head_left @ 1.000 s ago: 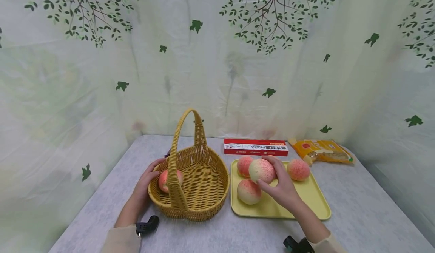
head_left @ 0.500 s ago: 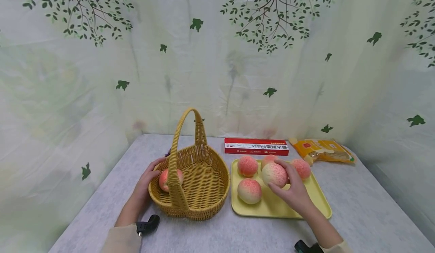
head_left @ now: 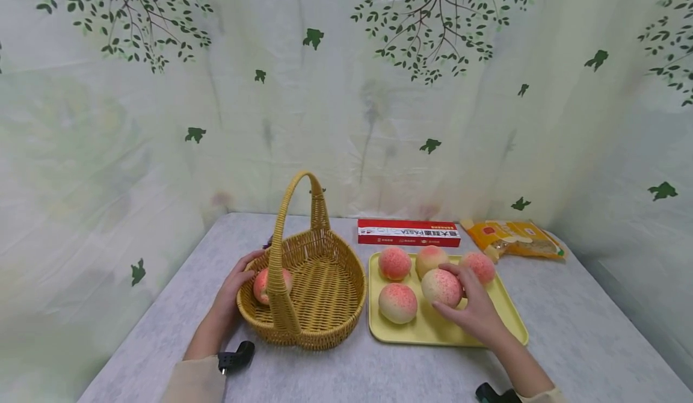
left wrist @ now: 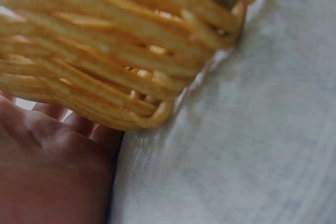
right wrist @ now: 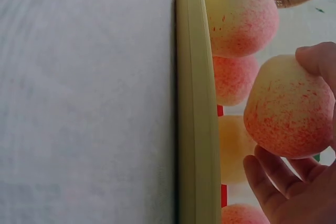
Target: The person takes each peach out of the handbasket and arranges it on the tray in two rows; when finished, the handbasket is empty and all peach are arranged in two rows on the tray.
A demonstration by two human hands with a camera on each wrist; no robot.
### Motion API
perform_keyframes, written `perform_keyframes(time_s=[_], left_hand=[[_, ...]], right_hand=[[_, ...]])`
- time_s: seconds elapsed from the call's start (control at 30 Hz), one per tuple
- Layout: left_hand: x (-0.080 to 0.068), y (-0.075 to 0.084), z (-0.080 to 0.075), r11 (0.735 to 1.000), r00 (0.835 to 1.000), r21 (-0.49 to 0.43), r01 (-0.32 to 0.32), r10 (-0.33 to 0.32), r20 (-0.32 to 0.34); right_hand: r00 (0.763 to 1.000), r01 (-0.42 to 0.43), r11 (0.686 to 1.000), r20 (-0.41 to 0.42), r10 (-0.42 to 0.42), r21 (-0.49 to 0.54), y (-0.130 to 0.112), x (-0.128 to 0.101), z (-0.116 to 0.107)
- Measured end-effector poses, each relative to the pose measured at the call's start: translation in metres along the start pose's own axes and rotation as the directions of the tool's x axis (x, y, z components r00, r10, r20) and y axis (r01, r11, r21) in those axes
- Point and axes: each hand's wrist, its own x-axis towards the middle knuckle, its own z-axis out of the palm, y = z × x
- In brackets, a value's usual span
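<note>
Right hand (head_left: 476, 316) over the yellow tray (head_left: 509, 325), fingers (right wrist: 268, 182) curled round a peach (head_left: 441, 287) and holding it low at the middle of the tray; from the right wrist view cannot tell whether this peach touches the tray bottom. Four more peaches on the same tray: one (head_left: 397, 303) just beside the held peach toward the basket, and three in a row behind, at the far edge (head_left: 394, 263) (head_left: 430, 258) (head_left: 479, 266). Left hand (head_left: 233, 292) at the left outer side of the wicker basket (head_left: 325, 295), fingers relaxed and resting against the woven wall, thumb at the rim, gripping nothing. Inside the basket, one peach (head_left: 262, 286) close to the left wall, partly hidden behind the handle (head_left: 281, 234). Basket and tray side by side on the grey desk (head_left: 568, 343), almost touching. Behind the tray, near the curtain, a red pasta box (head_left: 408, 233) lying flat, and to its right a yellow bag (head_left: 514, 239). Small black device (head_left: 235, 356) at the left wrist.
</note>
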Motion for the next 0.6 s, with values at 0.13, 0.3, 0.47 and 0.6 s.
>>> perform_keyframes(time_s=[0.13, 0.3, 0.47, 0.6], left_hand=[[-0.0005, 0.0014, 0.0014, 1.000, 1.000, 0.003, 0.015, -0.015, -0.012], [-0.0004, 0.0005, 0.0008, 1.000, 1.000, 0.000, 0.007, -0.007, -0.007], [0.0005, -0.0010, -0.0002, 1.000, 1.000, -0.004, -0.001, 0.001, 0.005], [0.0008, -0.0013, -0.0001, 1.000, 1.000, 0.001, -0.007, 0.007, 0.003]], right_hand=[[0.999, -0.014, 1.000, 0.042, 0.015, -0.026, 0.0002, -0.0016, -0.0006], [0.996, -0.023, 0.997, 0.087, 0.030, -0.074, 0.0032, -0.0028, 0.0016], [0.994, -0.023, 0.995, 0.104, 0.033, -0.093, 0.0053, -0.0039, 0.0020], [0.990, -0.034, 0.993, 0.132, 0.049, -0.109, 0.0059, -0.0043, 0.0007]])
